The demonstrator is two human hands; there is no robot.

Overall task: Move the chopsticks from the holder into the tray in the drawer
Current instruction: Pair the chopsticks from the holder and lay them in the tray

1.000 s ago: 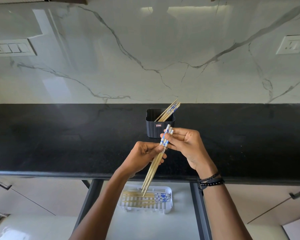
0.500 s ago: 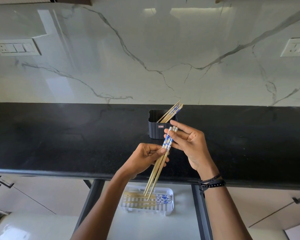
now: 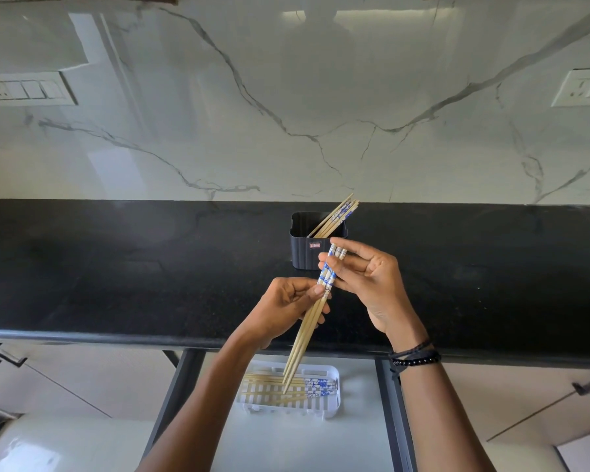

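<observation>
From the head camera, looking down at a black counter [image 3: 116,267] against a marble wall [image 3: 286,97]: the left hand [image 3: 286,308] is closed round a bundle [image 3: 307,330] of chopsticks, thumb and fingers curled about it just below the blue-patterned part. The bundle slants, with its patterned ends up and to the right and its bare points down and to the left. The right hand [image 3: 365,281] is at the top of the bundle. Its fingers are fairly straight and spread, and they touch the patterned ends rather than wrapping them. The index fingertip sits just over the tops.

Behind the hands the black holder [image 3: 307,257] stands on the counter, and a few leaning sticks [image 3: 338,216] in it tilt over its right rim.

Below the counter edge the drawer [image 3: 304,444] is pulled out. The white tray [image 3: 332,371] sits on its floor near the counter, with laid sticks [image 3: 317,383] flat in it, lengthwise, patterned ends to the right. The points of the bundle show in front of the tray; I cannot tell if they touch it.

Dark bracelets [image 3: 416,357] circle the right wrist. A switch plate [image 3: 28,90] is on the wall at left, and a socket [image 3: 586,88] is at right.
</observation>
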